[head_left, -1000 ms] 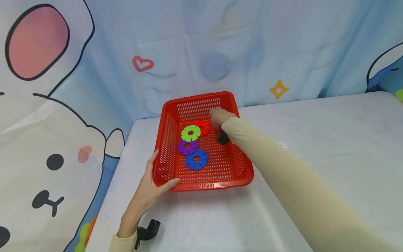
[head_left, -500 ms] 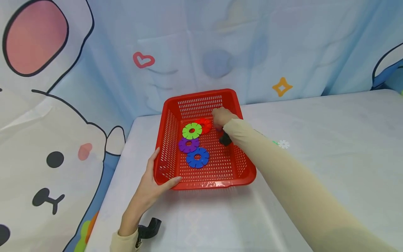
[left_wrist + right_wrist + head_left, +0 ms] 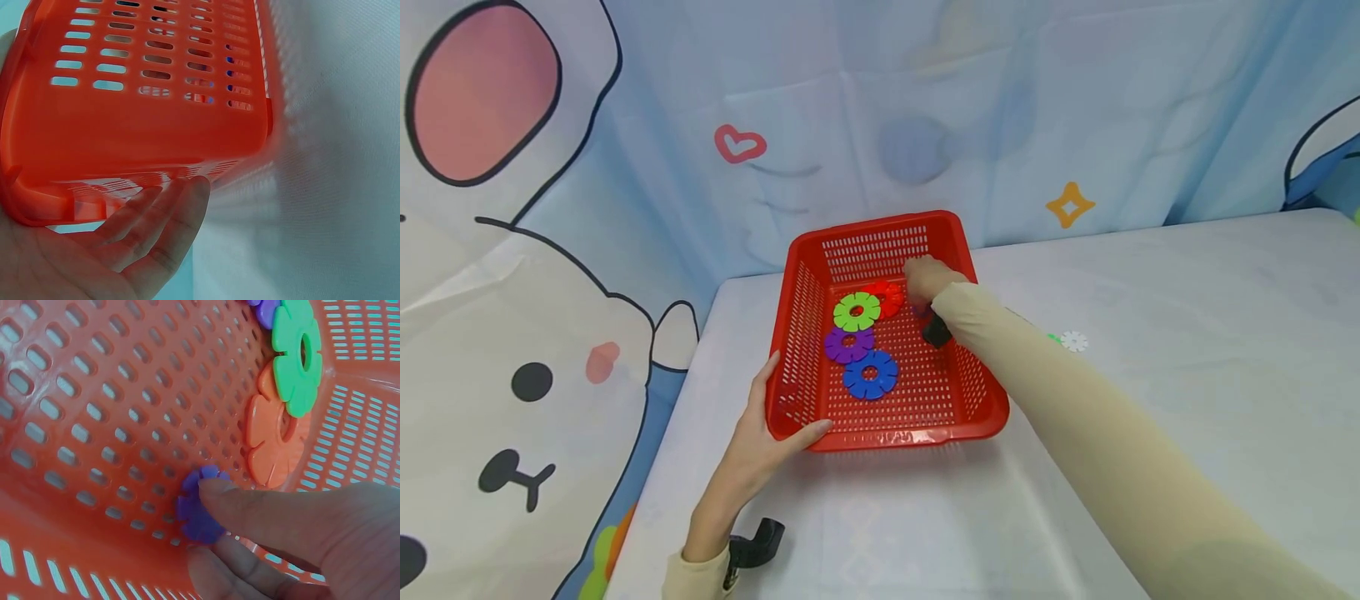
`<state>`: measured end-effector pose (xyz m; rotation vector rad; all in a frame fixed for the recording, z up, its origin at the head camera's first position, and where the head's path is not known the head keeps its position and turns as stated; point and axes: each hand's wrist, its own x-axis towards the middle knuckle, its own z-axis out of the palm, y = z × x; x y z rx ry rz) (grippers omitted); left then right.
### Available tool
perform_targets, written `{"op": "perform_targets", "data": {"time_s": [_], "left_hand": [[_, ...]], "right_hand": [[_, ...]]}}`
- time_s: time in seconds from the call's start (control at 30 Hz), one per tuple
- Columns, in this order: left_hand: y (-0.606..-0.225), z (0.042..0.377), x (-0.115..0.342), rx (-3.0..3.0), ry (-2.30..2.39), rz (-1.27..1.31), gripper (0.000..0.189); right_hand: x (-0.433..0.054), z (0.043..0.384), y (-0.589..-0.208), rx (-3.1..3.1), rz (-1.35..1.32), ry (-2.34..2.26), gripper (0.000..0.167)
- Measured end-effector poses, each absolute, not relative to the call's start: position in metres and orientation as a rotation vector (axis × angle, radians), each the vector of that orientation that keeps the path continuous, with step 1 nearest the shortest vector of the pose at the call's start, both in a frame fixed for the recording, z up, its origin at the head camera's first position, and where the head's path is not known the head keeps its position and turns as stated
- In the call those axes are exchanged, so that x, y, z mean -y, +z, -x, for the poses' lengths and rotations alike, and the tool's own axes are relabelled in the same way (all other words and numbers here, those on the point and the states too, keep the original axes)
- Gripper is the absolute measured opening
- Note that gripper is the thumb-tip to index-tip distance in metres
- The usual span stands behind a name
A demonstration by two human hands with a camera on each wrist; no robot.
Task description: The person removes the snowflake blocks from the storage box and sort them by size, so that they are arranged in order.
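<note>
A red slotted plastic basket [image 3: 917, 435] sits tilted on the table. My left hand [image 3: 765, 442] grips its near left corner, the thumb over the rim and the fingers along the outside wall [image 3: 134, 134]. Reaching into the far right of the basket, my right hand [image 3: 927, 279] pinches a small purple snowflake building disc [image 3: 199, 515] between thumb and fingers, just above or against the basket floor. Larger notched discs lie along the left side: a green disc [image 3: 857, 325] partly over a red disc [image 3: 891, 305], a purple disc [image 3: 838, 348] and a blue disc [image 3: 882, 385].
On the white table [image 3: 1195, 333], a small white disc [image 3: 1074, 342] and a green piece [image 3: 1055, 337] lie to the right, beside my right sleeve [image 3: 1075, 400]. A patterned cloth [image 3: 820, 92] hangs behind the table.
The view has shifted slightly, uncovering the small white disc and green piece beside my sleeve. Both hands stay nearly where they were.
</note>
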<state>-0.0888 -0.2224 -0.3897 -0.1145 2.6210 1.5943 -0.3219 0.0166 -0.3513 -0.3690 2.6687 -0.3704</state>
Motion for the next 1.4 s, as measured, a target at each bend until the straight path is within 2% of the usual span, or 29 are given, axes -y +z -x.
{"op": "perform_targets", "data": {"time_s": [0.23, 0.4, 0.53, 0.67, 0.73, 0.9, 1.13, 1.27, 1.4], "left_hand": [[-0.389, 0.089, 0.221, -2.625, 1.603, 0.104, 0.106], [-0.387, 0.088, 0.221, -2.616, 1.610, 0.101, 0.106], [-0.386, 0.087, 0.221, -2.623, 1.605, 0.099, 0.106], [-0.386, 0.088, 0.219, -2.625, 1.607, 0.091, 0.106], [-0.386, 0.088, 0.219, -2.624, 1.609, 0.089, 0.107], [-0.385, 0.087, 0.219, -2.627, 1.592, 0.094, 0.107], [-0.390, 0.085, 0.222, -2.632, 1.588, 0.118, 0.106], [-0.393, 0.087, 0.221, -2.614, 1.606, 0.111, 0.106], [-0.392, 0.088, 0.221, -2.622, 1.598, 0.116, 0.106]], "right_hand": [[-0.020, 0.315, -0.348, -2.566, 0.265, -0.624, 0.042], [-0.016, 0.312, -0.342, -2.534, 0.291, -0.613, 0.035], [-0.012, 0.307, -0.327, -2.574, 0.434, -0.501, 0.024], [-0.016, 0.298, -0.310, -2.588, 0.577, -0.474, 0.006], [-0.022, 0.291, -0.300, -2.589, 0.648, -0.496, 0.007], [-0.043, 0.265, -0.281, -2.613, 0.819, -0.569, 0.012], [-0.085, 0.235, -0.261, -2.581, 1.027, -0.773, 0.010], [-0.125, 0.219, -0.247, -2.561, 1.035, -0.869, 0.008], [-0.163, 0.209, -0.250, -2.581, 0.963, -0.880, 0.006]]}}
